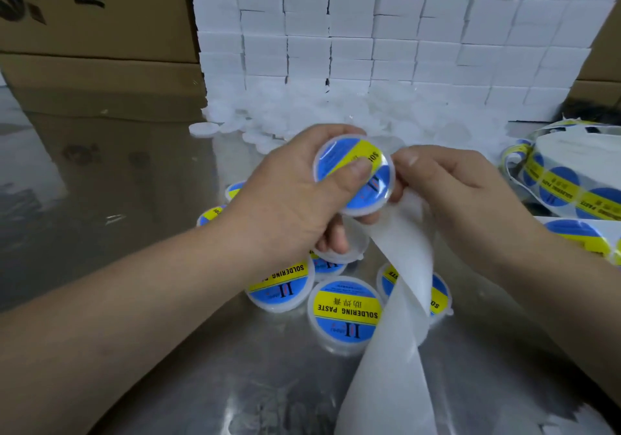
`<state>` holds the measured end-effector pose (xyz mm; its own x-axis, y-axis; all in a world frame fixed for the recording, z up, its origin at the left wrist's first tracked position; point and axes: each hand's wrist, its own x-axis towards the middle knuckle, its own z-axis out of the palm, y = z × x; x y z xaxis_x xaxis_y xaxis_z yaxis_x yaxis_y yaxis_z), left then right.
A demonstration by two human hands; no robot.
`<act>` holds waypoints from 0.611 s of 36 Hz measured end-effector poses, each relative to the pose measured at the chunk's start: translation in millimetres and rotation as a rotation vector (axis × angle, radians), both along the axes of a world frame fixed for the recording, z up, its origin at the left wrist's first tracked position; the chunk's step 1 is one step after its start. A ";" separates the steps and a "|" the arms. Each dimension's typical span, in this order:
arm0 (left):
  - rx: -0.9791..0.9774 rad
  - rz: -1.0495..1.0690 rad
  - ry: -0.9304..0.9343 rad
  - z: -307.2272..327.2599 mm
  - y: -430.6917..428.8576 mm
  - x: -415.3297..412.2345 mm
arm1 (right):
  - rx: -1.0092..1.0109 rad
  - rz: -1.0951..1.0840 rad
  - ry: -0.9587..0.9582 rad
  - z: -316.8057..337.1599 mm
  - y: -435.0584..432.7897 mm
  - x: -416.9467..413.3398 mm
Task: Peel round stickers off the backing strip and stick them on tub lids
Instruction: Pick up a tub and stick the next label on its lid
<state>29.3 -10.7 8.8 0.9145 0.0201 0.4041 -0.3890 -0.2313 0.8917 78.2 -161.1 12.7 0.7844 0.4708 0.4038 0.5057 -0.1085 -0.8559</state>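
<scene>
- Trailing toward the camera, a bare white backing strip (pixel 396 350) twists up from the lower edge, over the shiny metal worktop (pixel 235 384), to the hands.
- A cluster of round white tubs with blue-and-yellow "SOLDERING PASTE" labels (pixel 346 313) lies on the worktop under and beside the strip. The strip crosses in front of one of them.
- The left hand (pixel 289 199) holds a small round white plastic tub (pixel 364 211) above that cluster, with the lid tilted toward the camera. Its fingers are curled round the rim, and the thumb presses flat on the blue-and-yellow round sticker (pixel 336 155) on the lid.
- The right hand (pixel 453 185) sits against the tub's right edge, its fingers clamped on the upper end of the strip.
- At the right edge lies a large roll of the same stickers on white backing (pixel 571 179), with loose loops spilling around it.
- Beyond the hands, a heap of plain white lids (pixel 302 115) is spread on the worktop.
- Behind the heap rises a wall of stacked white boxes (pixel 369 31), with brown cardboard cartons (pixel 94 31) to its left.
</scene>
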 end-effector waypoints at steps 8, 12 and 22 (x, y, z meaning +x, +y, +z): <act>0.145 0.077 -0.024 -8.5 1.4 1.6 | -0.220 -0.068 -0.241 -2.9 2.4 5.2; 0.171 0.118 -0.050 -7.5 0.4 1.9 | -0.270 -0.097 -0.321 -2.9 3.6 6.7; 0.307 0.341 -0.079 -4.0 16.7 12.4 | -0.051 -0.224 -0.107 -1.7 -1.4 14.8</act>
<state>41.7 6.0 4.8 0.8429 0.1824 0.5062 -0.3087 -0.6066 0.7326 93.0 -162.5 11.0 0.8258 0.3118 0.4700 0.5512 -0.2698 -0.7895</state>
